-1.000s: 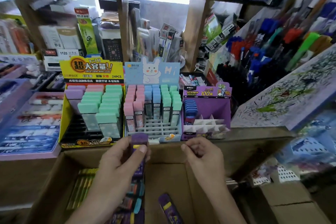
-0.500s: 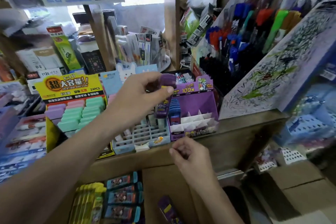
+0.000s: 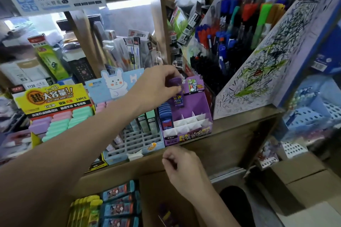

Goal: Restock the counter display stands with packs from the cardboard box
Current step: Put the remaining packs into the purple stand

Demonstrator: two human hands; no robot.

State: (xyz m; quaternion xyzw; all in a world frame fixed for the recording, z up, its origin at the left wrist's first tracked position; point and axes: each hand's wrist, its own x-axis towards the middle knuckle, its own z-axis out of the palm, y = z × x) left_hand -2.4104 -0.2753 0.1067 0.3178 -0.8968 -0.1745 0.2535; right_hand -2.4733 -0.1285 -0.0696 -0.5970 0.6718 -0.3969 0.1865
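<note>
My left hand reaches forward over the counter and pinches a purple pack by its top, holding it upright above the purple display stand. That stand holds a row of dark blue packs on its left; its white dividers on the right hold nothing. My right hand hovers with curled fingers at the counter's front edge, over the cardboard box. Inside the box lie teal packs, yellow-green packs and a loose purple pack.
A yellow stand with pastel erasers and a light blue bunny stand with a grey grid sit left of the purple one. A scribbled test pad and racks of pens rise on the right. More cardboard boxes stand lower right.
My left hand lifted the purple pack out of the box and carried it forward and right to above the purple stand. My right hand stayed by the counter edge.
</note>
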